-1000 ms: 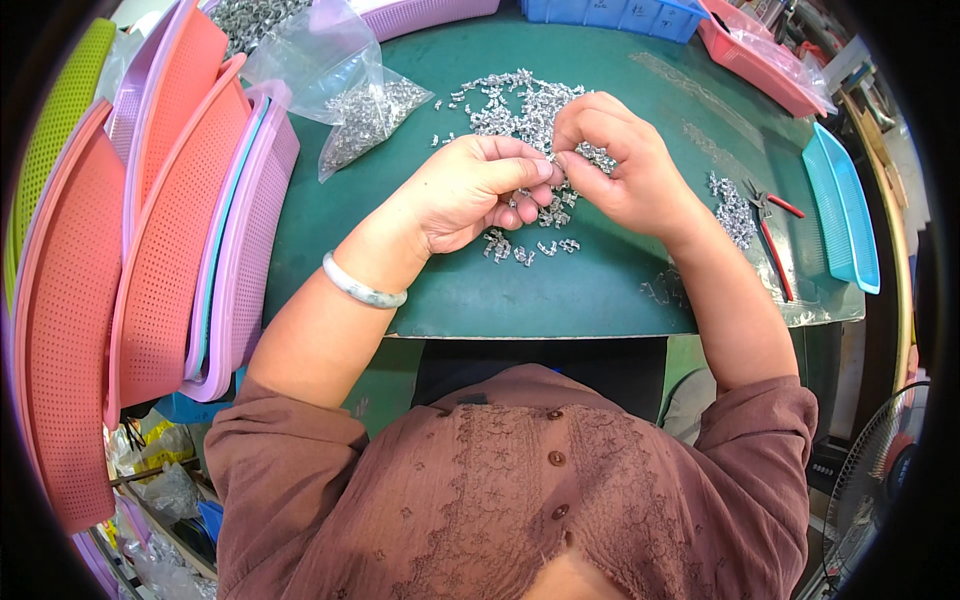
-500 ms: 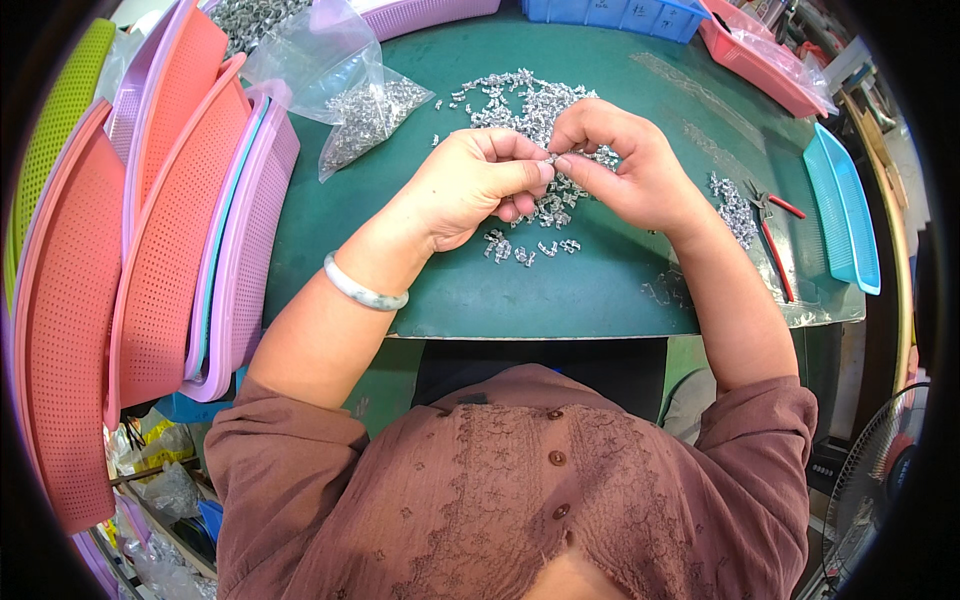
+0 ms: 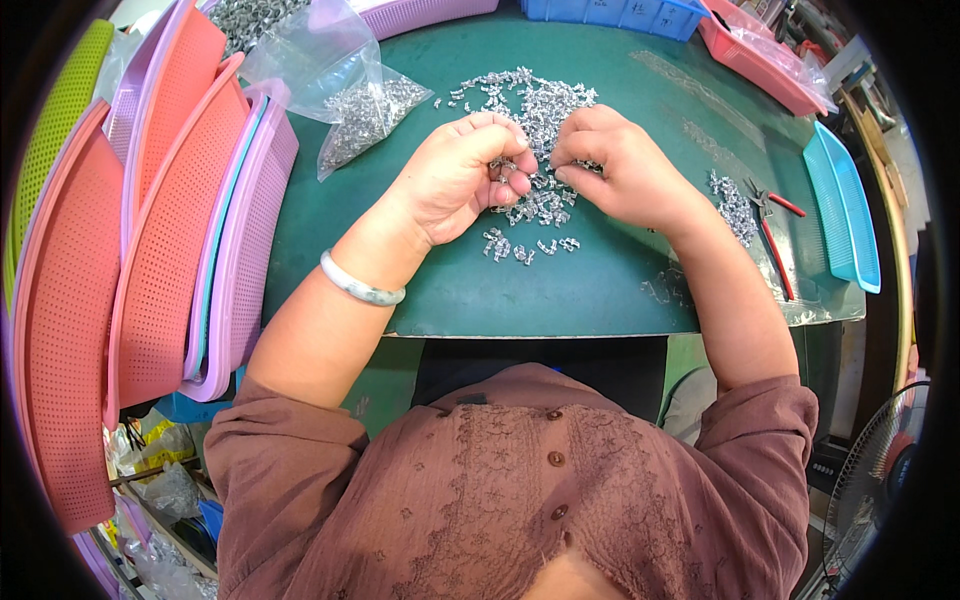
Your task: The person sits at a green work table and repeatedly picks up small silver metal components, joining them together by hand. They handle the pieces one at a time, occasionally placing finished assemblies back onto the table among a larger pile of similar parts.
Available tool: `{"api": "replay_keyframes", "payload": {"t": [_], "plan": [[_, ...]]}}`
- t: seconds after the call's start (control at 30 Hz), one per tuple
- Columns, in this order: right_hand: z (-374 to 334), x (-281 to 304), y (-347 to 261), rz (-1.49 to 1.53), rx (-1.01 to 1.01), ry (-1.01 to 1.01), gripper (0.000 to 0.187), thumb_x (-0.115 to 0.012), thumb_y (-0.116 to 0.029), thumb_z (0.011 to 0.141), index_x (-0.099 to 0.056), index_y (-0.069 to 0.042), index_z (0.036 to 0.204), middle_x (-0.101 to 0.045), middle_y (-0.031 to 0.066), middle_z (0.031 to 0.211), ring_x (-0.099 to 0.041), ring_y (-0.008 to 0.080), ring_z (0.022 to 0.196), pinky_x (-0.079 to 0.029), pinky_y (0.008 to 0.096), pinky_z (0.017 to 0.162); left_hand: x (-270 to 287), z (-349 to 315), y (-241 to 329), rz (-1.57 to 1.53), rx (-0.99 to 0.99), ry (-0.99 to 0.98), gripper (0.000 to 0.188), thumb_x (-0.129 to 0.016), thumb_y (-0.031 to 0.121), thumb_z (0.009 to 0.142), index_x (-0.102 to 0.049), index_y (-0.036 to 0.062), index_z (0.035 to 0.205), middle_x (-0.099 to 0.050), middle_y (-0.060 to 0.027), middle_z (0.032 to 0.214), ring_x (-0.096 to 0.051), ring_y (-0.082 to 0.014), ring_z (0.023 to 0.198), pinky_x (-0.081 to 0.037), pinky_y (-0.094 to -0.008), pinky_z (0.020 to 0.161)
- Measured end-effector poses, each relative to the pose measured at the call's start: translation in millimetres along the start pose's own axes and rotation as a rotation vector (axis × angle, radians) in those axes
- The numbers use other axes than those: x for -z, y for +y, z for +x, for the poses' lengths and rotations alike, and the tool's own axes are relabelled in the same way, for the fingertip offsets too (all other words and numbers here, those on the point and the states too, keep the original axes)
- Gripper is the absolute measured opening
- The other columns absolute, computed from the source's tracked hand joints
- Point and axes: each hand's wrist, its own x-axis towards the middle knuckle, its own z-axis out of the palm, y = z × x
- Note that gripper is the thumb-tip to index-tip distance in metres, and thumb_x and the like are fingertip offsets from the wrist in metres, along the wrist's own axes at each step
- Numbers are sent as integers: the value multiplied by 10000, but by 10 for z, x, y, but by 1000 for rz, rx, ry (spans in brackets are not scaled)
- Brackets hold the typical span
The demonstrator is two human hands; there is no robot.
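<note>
A spread pile of small silver metal pieces (image 3: pixel 560 103) lies on the green table. My left hand (image 3: pixel 460 175), a pale bangle on its wrist, is curled at the pile's left side. Its fingers are closed around a few small silver metal pieces (image 3: pixel 507 166). At the pile's right side, my right hand (image 3: pixel 625 165) has its thumb and fingers bent together, down among the pieces. Whether a piece is between those fingertips is hidden. Several loose pieces (image 3: pixel 524 255) lie apart, nearer to me.
A clear bag (image 3: pixel 370 120) of metal pieces lies left of the pile. Stacked perforated baskets (image 3: pixel 170 240) line the left. On the right are a smaller heap (image 3: pixel 735 212), red-handled pliers (image 3: pixel 768 235) and a light-blue basket (image 3: pixel 840 210). A blue bin (image 3: pixel 610 15) stands at the back.
My hands, whose fingertips met over the pile, are now apart. The left has turned and curled its fingers around small pieces; the right has shifted slightly right, fingers lower at the pile.
</note>
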Motion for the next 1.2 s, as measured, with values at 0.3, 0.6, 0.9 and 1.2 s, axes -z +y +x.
{"api": "replay_keyframes", "payload": {"t": [0.3,0.6,0.9,1.2], "plan": [[12,-43,-114,-109,-28,-38,69,-644,-72,717,-666,-60,781,-568,102,824,-546,304,848,-453,395,766,3,2,6,-35,-21,18,153,-505,41,845,-541,2,989,-594,-83,852,-586,-145,709,-497,-223,594],[22,-29,-72,41,-24,-35,60,-621,-38,720,-598,-37,776,-562,115,788,-547,313,811,-450,392,755,5,14,-17,65,12,89,94,-548,75,875,-591,28,944,-601,-41,778,-567,-117,629,-464,-205,544],[50,37,-113,283,-22,98,76,-631,-15,794,-584,-14,854,-586,66,878,-551,193,838,-442,302,768,-71,-27,-3,167,137,8,167,-584,178,918,-632,19,923,-616,-43,753,-547,-78,587,-411,-175,445],[19,3,-7,203,-38,83,127,-639,-43,750,-620,-23,874,-599,109,865,-569,285,842,-463,354,765,-73,-34,-4,155,69,23,108,-601,123,909,-632,23,937,-619,-28,762,-559,-69,605,-433,-168,491]]}}
